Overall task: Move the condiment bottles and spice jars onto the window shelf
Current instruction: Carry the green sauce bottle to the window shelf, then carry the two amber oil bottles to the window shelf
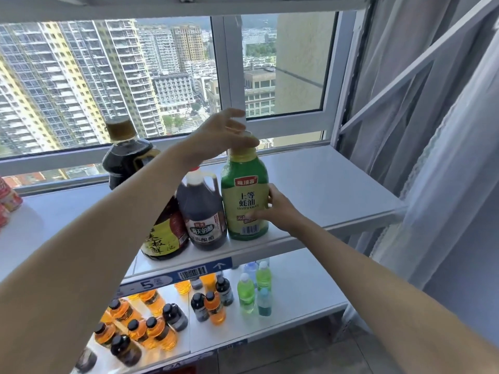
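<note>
A green oyster sauce bottle [244,195] stands upright near the front edge of the white window shelf [324,184]. My right hand [278,210] presses against its lower right side. My left hand [224,133] hovers over its cap with fingers spread, thumb touching the top. To its left stand a dark vinegar jug [202,211] with a handle and a large soy sauce bottle [162,233] with a yellow label, partly hidden by my left forearm. A tall dark bottle [127,157] with a brown cap stands behind them by the window.
A lower shelf [297,292] holds several small orange, black and green drink bottles [216,306]. Red-and-white packets [8,203] sit at the far left of the window shelf. A white curtain [432,157] hangs on the right. The window glass [135,76] is close behind.
</note>
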